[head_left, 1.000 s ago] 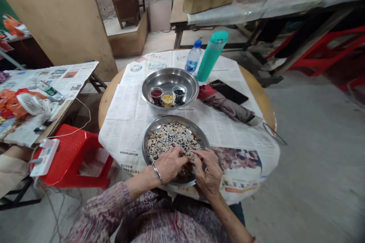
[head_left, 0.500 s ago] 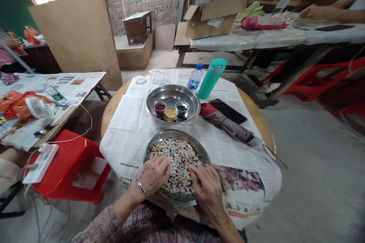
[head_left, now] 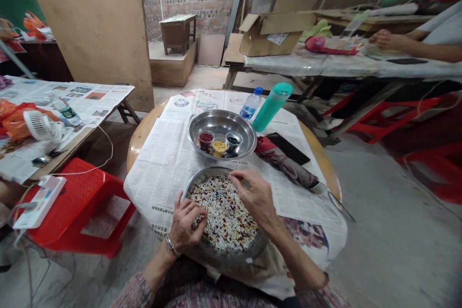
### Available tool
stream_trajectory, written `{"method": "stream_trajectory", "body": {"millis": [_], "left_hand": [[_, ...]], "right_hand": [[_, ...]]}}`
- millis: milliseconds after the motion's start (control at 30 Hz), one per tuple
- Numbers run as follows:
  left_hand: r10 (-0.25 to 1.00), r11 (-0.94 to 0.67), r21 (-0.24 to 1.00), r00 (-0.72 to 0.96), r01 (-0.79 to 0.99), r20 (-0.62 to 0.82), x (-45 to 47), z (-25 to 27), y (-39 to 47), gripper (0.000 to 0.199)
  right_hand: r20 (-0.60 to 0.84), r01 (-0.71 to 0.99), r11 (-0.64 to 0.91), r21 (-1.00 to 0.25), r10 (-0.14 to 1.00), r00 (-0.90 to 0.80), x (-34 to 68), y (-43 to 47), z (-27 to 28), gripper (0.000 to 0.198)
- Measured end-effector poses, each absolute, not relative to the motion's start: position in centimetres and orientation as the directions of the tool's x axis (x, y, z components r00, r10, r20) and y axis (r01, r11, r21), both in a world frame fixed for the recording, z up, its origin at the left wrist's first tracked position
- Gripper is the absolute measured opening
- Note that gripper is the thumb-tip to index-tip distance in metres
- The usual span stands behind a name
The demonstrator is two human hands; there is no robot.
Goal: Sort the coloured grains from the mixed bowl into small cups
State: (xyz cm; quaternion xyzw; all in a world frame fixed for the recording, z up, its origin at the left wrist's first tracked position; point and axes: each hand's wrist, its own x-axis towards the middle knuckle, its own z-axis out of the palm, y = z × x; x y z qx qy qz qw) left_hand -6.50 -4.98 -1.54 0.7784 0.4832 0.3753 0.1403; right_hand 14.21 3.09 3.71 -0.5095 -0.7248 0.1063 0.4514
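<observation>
In front of me stands a steel bowl (head_left: pixel 249 250) of white rice-like grains mixed with red, yellow and dark beans (head_left: pixel 224 216). My left hand (head_left: pixel 187 224), with a silver bracelet at its wrist, is at the left rim. Its thumb and forefinger curl close together over the grains; anything between them is hidden. My right hand (head_left: pixel 256 195) is above the far right of the mix, thumb and fingertips pinched near the far rim. Whatever it pinches is too small to name. Behind is a second steel basin (head_left: pixel 245 130) with cups of red beans (head_left: pixel 206 138), yellow beans (head_left: pixel 219 147) and black beans (head_left: pixel 233 140).
Newspaper (head_left: pixel 155 154) covers the round table (head_left: pixel 135 149). A water bottle (head_left: pixel 250 104), a teal flask (head_left: pixel 272 107), a folded umbrella (head_left: pixel 288 163) and a black phone (head_left: pixel 290 148) lie or stand right. A red stool (head_left: pixel 83 221) is left. Another person's hands (head_left: pixel 388 41) are far right.
My right hand has moved up and away from me, from the bowl's right side toward its far rim. My left hand has shifted left and slightly nearer. The view has shifted slightly.
</observation>
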Motion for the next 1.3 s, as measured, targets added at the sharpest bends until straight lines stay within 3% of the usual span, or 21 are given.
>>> {"method": "stream_trajectory", "body": {"millis": [133, 267, 533, 700, 933, 1300], "left_hand": [[0.872, -0.48, 0.607, 0.266, 0.634, 0.411, -6.5, -2.0, -4.8, 0.011], [0.874, -0.48, 0.622, 0.27, 0.619, 0.405, -6.7, -2.5, -4.7, 0.013], [0.863, -0.495, 0.616, 0.266, 0.613, 0.429, -6.7, -2.3, -4.6, 0.011], [0.864, -0.493, 0.623, 0.255, 0.608, 0.435, -6.6, -2.1, -4.7, 0.01], [0.869, -0.487, 0.619, 0.268, 0.616, 0.417, -6.6, -2.2, -4.6, 0.01], [0.846, -0.521, 0.607, 0.266, 0.6, 0.463, -6.6, -2.7, -4.5, 0.006]], "right_hand": [[0.53, 0.675, 0.413, -0.611, 0.847, -0.038, 12.8, 8.1, 4.8, 0.02], [0.423, 0.746, 0.31, -0.589, 0.905, -0.042, 11.4, 12.8, 5.3, 0.02], [0.292, 0.903, 0.271, -0.334, 0.94, -0.175, 8.2, 18.1, 6.1, 0.022], [0.21, 0.914, 0.326, -0.243, 0.937, -0.279, 7.2, 19.7, 5.8, 0.024], [0.141, 0.919, 0.339, -0.199, 0.938, -0.316, 6.9, 20.4, 5.4, 0.022], [0.201, 0.931, 0.298, -0.212, 0.945, -0.257, 7.1, 19.8, 5.5, 0.024]]}}
